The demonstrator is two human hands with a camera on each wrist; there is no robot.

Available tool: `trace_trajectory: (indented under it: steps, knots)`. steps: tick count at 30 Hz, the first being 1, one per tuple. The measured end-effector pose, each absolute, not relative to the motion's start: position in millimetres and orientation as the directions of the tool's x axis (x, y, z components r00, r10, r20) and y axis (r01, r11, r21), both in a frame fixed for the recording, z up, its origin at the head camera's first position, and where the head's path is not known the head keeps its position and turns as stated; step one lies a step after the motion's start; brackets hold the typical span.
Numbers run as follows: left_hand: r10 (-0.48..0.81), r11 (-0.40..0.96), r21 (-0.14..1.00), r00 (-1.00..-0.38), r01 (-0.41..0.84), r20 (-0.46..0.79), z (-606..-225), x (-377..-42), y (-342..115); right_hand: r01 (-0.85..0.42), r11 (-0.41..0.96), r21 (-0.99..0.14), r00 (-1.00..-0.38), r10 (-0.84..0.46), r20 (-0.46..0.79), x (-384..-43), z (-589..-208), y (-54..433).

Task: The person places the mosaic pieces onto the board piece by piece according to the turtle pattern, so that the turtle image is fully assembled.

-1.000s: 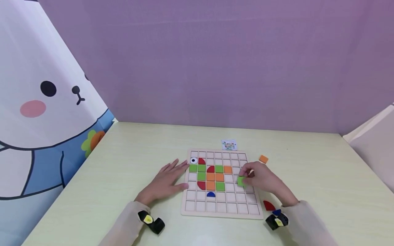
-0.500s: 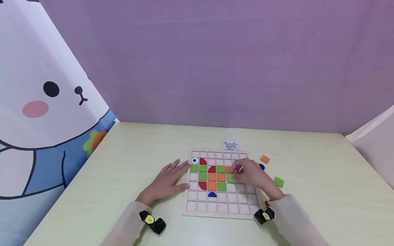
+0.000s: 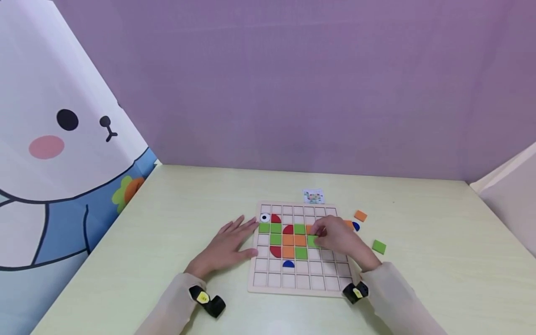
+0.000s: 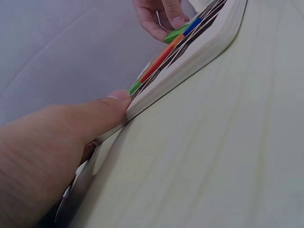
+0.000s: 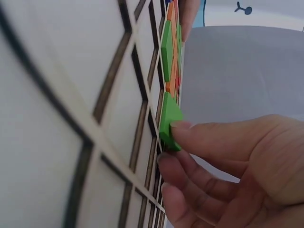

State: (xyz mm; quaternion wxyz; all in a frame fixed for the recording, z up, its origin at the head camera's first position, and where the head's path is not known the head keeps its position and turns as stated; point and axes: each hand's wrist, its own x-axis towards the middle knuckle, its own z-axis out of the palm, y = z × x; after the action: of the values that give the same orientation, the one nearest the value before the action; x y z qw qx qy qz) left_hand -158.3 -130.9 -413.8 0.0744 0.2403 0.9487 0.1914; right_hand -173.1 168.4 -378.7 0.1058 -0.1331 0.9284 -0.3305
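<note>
A pale gridded board [image 3: 272, 281] lies on the table, with green, orange, red and blue tiles and a round eye tile [image 3: 264, 217] in its cells. My right hand [image 3: 337, 236] pinches a green square tile [image 5: 170, 118] between thumb and fingers. That tile is tilted at a cell just right of the orange tiles [image 3: 300, 240], as the right wrist view shows. My left hand [image 3: 226, 249] lies spread at the board's left edge, thumb and fingertips touching the rim. In the left wrist view its thumb [image 4: 111, 107] presses against the board's side.
Right of the board lie a loose green square [image 3: 378, 246], an orange square [image 3: 360, 215] and a blue piece [image 3: 356, 226], partly behind the right hand. A small printed card [image 3: 313, 196] sits past the board's far edge. A purple cloth [image 3: 310, 93] hangs behind the table.
My right hand has moved left across the board with the green square tile and lowered it to a cell beside the orange tiles. The left hand stays in place.
</note>
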Motion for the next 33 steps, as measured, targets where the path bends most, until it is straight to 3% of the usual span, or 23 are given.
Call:
trace_trajectory:
  steps: [16,33]
  knots:
    - [0.496,0.802,0.403,-0.867,0.441,-0.038,-414.0,-157.2,-133.0,-0.21,0.771,-0.601,-0.945,-0.319,-0.078,-163.2,-367.4,168.7]
    - [0.498,0.793,0.416,-0.867,0.445,-0.023,-413.4,-157.5,-134.1,-0.212,0.792,-0.573,-0.944,-0.318,-0.089,-141.2,-350.0,203.1]
